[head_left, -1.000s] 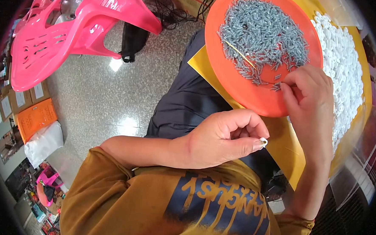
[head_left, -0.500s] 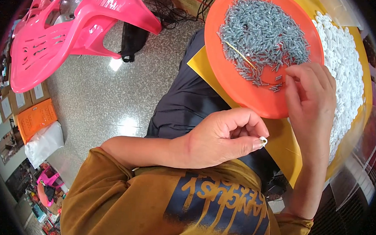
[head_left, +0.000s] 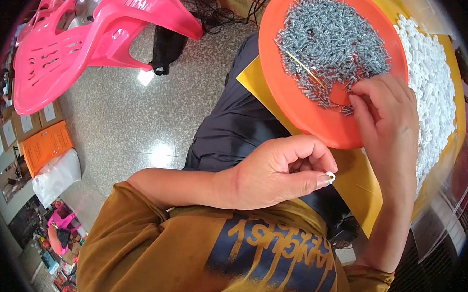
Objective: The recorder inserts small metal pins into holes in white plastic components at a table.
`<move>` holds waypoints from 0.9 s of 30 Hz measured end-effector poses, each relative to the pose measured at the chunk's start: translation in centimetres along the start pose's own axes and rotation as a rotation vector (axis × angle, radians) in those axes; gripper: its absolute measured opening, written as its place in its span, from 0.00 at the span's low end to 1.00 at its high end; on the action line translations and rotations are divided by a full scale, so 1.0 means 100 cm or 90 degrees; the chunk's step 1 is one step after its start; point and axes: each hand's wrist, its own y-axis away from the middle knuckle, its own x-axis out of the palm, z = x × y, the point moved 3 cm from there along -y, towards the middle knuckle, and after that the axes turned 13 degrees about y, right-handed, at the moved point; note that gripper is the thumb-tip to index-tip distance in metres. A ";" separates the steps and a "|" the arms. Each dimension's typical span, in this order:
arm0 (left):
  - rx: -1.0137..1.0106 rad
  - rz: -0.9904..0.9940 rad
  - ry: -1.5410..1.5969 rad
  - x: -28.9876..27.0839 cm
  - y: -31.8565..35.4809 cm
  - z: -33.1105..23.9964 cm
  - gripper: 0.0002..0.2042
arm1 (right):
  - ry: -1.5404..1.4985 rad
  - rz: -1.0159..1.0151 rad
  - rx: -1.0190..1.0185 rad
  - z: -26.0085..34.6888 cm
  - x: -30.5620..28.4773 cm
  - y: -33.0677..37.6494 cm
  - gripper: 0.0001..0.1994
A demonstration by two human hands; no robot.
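Between the thumb and forefinger of my left hand is a small white plastic piece, with only its end showing. My right hand reaches over the right side of a round orange-red plate. Its thumb and forefinger come together at the edge of a heap of small metal coil springs. Whether a spring is between those fingertips is too small to tell. A few loose springs lie just below the fingertips. On the heap's left side rests a thin yellow stick.
A large pile of small white plastic parts covers the yellow board to the plate's right. At the upper left stands a pink plastic chair. A white bag and an orange package lie at the far left.
My right thumb and forefinger have moved slightly left and closer together over the springs. My left hand keeps its pinch on the white piece. The whole view has shifted slightly.
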 end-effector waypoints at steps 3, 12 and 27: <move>-0.017 -0.002 0.007 0.000 0.000 -0.001 0.06 | -0.022 0.052 0.009 -0.002 0.000 -0.005 0.03; -0.003 -0.017 0.003 0.003 0.006 -0.012 0.07 | -0.027 0.052 -0.003 -0.003 0.005 -0.007 0.04; 0.296 0.042 -0.355 0.034 -0.012 -0.037 0.10 | -0.802 -0.063 0.334 0.006 -0.026 0.069 0.11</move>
